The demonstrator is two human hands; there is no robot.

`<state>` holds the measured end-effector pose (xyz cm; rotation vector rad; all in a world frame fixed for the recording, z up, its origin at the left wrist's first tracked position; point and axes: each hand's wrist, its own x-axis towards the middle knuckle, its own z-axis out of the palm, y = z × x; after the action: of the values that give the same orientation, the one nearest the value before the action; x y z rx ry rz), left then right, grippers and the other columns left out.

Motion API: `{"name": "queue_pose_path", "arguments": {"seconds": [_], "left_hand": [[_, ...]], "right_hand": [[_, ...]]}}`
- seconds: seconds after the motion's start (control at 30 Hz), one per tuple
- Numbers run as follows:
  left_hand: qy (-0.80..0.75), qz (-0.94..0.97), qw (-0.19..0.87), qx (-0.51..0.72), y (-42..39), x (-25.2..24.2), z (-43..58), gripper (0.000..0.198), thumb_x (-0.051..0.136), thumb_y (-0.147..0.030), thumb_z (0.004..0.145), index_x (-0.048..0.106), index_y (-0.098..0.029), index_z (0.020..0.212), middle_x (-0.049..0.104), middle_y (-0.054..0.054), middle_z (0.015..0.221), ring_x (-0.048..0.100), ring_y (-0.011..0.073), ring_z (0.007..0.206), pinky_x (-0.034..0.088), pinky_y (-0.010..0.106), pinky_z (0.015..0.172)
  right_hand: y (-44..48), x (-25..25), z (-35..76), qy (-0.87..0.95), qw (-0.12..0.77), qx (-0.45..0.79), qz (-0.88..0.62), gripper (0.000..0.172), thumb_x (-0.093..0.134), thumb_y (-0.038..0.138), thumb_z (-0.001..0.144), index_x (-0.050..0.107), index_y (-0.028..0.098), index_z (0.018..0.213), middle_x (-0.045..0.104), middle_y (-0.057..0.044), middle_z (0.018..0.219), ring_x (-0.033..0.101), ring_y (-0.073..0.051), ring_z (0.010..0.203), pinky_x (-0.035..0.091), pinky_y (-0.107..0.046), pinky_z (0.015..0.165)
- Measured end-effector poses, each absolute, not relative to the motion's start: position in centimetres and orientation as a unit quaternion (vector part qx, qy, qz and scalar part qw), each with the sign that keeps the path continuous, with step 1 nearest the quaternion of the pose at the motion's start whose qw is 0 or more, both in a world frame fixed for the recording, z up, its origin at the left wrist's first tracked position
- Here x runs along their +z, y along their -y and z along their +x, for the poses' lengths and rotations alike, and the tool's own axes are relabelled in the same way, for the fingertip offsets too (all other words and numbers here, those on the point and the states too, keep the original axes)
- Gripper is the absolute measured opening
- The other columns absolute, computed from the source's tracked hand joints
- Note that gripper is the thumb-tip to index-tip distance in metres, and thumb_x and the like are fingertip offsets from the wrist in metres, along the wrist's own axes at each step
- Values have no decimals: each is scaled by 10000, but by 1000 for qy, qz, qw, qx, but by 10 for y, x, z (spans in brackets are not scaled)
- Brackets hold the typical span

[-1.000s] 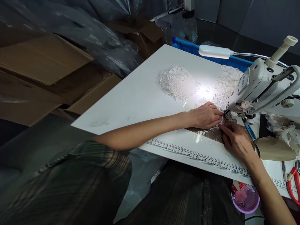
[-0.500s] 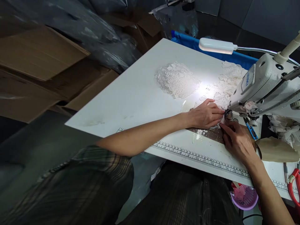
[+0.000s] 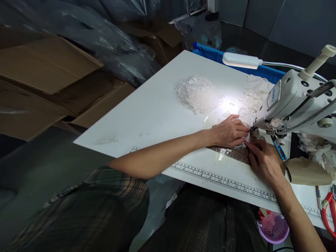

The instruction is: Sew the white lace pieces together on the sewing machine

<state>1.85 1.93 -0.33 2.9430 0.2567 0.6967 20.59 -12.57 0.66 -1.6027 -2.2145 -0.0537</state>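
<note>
From where I stand, the strip of white openwork lace (image 3: 243, 114) lies on the white surface (image 3: 147, 115), running up to the dark metal presser foot (image 3: 252, 131) of a white sewing machine (image 3: 286, 94). Much of it is covered by the hands, and the needle is too small and dark to make out. The left hand (image 3: 231, 132) lies palm down over the lace, its fingers stretched out together and unclenched, their tips close to the foot. The right hand (image 3: 266, 162) bends in from the near side, index fingertip at the lace edge; its other fingers are partly hidden, so I cannot tell whether they pinch it. Beneath both shows a shiny brown plate (image 3: 240, 154), mostly covered.

Beyond, glare from a white lamp (image 3: 240, 60) washes out part of the lace, beside a rounded heap of white lace pieces (image 3: 198, 94). A small blue-handled tool (image 3: 280, 151) sits past the right hand, half lost under the machine. The red-handled tool (image 3: 325, 215) is cut off by the right edge of my view. Below the surface, a purple plastic basket (image 3: 274, 241) is partly hidden; the pink scraps (image 3: 268, 223) inside are hard to identify.
</note>
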Motion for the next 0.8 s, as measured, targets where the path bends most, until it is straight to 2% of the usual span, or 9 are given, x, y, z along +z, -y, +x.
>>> {"name": "queue_pose_path", "arguments": {"seconds": [0.27, 0.5, 0.57, 0.7, 0.8], "left_hand": [[-79, 969, 42, 229, -20, -2, 20, 269, 485, -288, 1028, 725, -205, 1117, 720, 88, 1267, 673, 239, 1133, 363, 572, 1146], [-87, 972, 19, 216, -18, 0, 20, 258, 491, -289, 1028, 712, -221, 1141, 710, 68, 1283, 656, 240, 1149, 360, 564, 1155], [-88, 971, -1, 222, -16, 0, 21, 235, 509, -272, 1018, 721, -212, 1101, 719, 73, 1250, 666, 228, 1107, 371, 547, 1156], [-67, 964, -23, 255, -12, 0, 23, 242, 490, -211, 1020, 731, -202, 1003, 762, 46, 1059, 685, 180, 963, 395, 528, 1154], [-60, 960, -18, 274, -12, -1, 23, 248, 489, -199, 1023, 734, -204, 983, 772, 31, 1031, 687, 166, 911, 404, 534, 1151]], "right_hand": [[125, 7, 205, 782, 215, -34, -584, 353, 474, 231, 960, 735, 223, 1196, 641, -106, 1013, 644, -204, 839, 570, -330, 706], [122, 5, 209, 774, 234, -10, -589, 337, 496, 210, 947, 752, 244, 1164, 637, -84, 995, 648, -190, 836, 573, -328, 728], [122, 5, 210, 776, 235, -7, -585, 342, 495, 208, 949, 753, 250, 1170, 634, -80, 996, 649, -186, 845, 572, -321, 732], [123, 5, 210, 778, 223, -10, -587, 353, 487, 219, 954, 746, 238, 1194, 623, -92, 1009, 632, -191, 823, 569, -332, 705], [123, 6, 210, 782, 211, -13, -586, 364, 473, 213, 958, 741, 232, 1202, 619, -103, 1015, 621, -196, 804, 566, -340, 680]]}}
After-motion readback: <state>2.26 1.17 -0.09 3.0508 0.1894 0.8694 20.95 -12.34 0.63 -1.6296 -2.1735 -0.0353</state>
